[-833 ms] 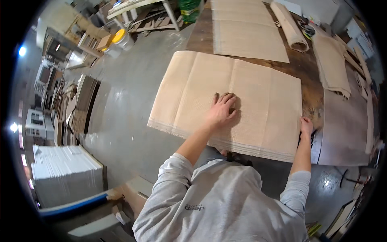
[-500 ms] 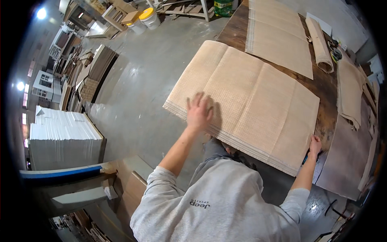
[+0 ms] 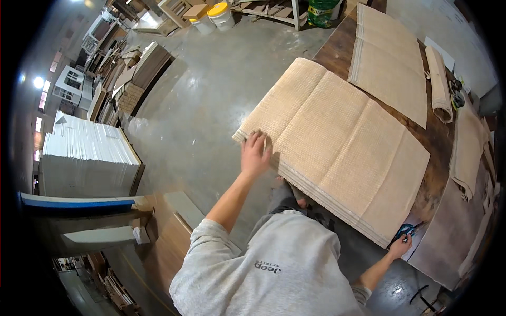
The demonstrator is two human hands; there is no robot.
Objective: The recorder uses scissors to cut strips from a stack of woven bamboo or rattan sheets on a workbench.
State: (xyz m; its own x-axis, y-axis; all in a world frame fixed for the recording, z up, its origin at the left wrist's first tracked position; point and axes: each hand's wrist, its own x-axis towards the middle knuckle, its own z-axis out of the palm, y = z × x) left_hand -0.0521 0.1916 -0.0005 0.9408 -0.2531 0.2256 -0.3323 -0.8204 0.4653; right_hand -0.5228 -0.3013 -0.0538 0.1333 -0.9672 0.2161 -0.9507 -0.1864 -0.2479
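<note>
A stack of tan burlap cloth (image 3: 337, 142) with fold creases lies on the dark wooden table (image 3: 337, 45), its left part reaching out past the edge. My left hand (image 3: 255, 154) is at the frayed near edge by the left corner, fingers closed over the layers; its thumb's grip is partly hidden. Beside the cloth's near right corner, my right hand (image 3: 400, 246) is closed round blue-handled scissors (image 3: 405, 230), their blades pointing away to the right over the table.
Another burlap sheet (image 3: 390, 63), a burlap roll (image 3: 440, 87) and draped burlap (image 3: 466, 152) lie farther along the table. White sheets (image 3: 89, 163) are stacked at left, with wood piles (image 3: 142, 79) behind. Yellow-lidded buckets (image 3: 220, 16) stand on the floor at the back.
My left hand has come off the cloth's top to its near edge, fingers drawn in. My right hand has moved nearer my body, with the scissors now plainly visible. The whole view has shifted.
</note>
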